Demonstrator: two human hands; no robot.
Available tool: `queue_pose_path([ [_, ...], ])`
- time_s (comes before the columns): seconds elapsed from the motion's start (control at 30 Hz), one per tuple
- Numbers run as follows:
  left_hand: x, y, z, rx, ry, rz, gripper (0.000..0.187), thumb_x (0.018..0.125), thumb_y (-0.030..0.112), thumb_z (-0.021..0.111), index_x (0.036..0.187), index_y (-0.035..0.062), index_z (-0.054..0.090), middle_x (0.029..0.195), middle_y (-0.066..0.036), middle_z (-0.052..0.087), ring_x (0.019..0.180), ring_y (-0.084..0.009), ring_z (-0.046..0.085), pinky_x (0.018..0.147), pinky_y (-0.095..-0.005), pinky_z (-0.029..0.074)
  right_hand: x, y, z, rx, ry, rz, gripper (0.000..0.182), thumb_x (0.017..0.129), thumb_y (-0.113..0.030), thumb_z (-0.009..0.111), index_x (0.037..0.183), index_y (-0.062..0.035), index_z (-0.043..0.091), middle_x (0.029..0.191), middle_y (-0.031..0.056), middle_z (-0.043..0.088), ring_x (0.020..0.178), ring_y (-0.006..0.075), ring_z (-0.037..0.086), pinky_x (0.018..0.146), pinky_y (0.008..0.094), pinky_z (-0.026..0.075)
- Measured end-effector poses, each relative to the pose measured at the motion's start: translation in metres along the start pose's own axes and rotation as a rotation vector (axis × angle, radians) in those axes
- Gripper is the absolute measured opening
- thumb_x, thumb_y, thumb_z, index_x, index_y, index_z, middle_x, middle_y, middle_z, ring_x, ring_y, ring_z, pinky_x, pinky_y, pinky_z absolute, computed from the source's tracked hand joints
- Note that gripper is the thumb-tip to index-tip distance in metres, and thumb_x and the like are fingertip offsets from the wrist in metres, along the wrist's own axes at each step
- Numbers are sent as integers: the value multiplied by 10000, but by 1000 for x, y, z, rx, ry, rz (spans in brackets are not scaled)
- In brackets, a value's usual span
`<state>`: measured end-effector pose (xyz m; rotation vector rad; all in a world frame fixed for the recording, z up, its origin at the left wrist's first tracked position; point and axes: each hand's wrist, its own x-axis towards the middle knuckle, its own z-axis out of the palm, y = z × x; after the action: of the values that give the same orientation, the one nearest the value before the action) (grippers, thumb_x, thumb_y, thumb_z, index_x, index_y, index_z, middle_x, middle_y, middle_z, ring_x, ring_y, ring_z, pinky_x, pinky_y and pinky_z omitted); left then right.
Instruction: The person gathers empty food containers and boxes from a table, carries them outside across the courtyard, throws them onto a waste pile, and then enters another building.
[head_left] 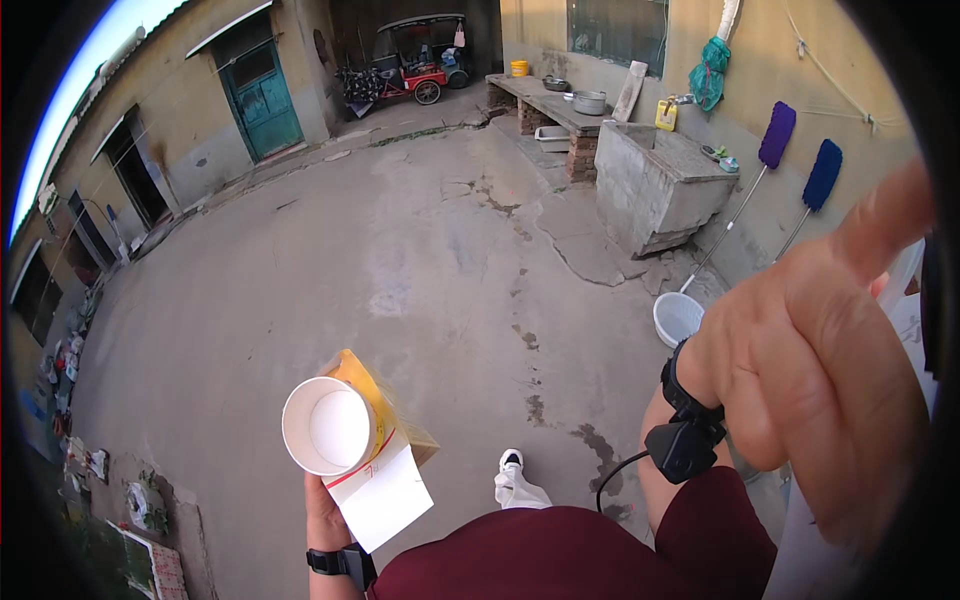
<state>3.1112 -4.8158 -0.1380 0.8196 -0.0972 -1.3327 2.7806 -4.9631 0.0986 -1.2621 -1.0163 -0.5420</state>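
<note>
My left hand (pixel 322 512), low in the view, is closed around a bundle. It holds a white paper cup (pixel 305 445) whose mouth faces up, showing a pale inside. Pressed against the cup are a yellow packet (pixel 362 378) and a white card (pixel 390 500) with a red stripe. Most of the left fingers are hidden behind these. My right hand (pixel 810 360) is raised close to the camera at the right. One digit stretches toward the upper right, apart from the other, bent fingers. Nothing shows in it. A black wrist strap (pixel 690 415) with a cable is on that arm.
A concrete yard (pixel 400 250) spreads ahead. At the right stand a concrete sink (pixel 645 190), a white basin (pixel 678 318) and purple and blue mops leaning on the wall. Pots rest on a bench (pixel 545 98). A red tricycle (pixel 425 80) is parked at the back. Clutter lines the left edge.
</note>
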Motion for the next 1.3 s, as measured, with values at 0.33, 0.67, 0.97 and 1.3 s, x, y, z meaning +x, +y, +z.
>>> queue_pose_path([
  [0.33,269,92,74,33,69,136,589,859,396,476,1268,-8,349,1136,-208,531,934,-294,613,732,-385,563,3,1,-341,-38,-32,-53,323,884,-88,451,1200,-60,392,990,302,553,741,380,600,487,303,351],
  [0.67,560,184,116,71,93,233,583,882,408,437,1275,-11,338,1146,-195,531,948,-277,607,763,-368,553,23,50,-663,-80,-66,31,327,877,-90,464,1193,-50,390,987,294,556,736,386,600,474,306,339],
  [0.97,858,276,162,-14,-6,-45,514,881,304,486,1230,-60,385,1086,-224,562,888,-278,633,705,-354,577,25,64,-917,-87,31,-7,332,870,-92,476,1187,-42,388,984,287,558,731,391,600,463,308,327],
  [1.3,1140,301,310,-87,-71,-48,577,874,370,485,1257,-43,360,1120,-260,533,922,-328,613,717,-411,567,-25,20,-1208,-102,64,38,338,863,-93,488,1180,-32,386,981,278,561,725,396,599,450,310,314],
])
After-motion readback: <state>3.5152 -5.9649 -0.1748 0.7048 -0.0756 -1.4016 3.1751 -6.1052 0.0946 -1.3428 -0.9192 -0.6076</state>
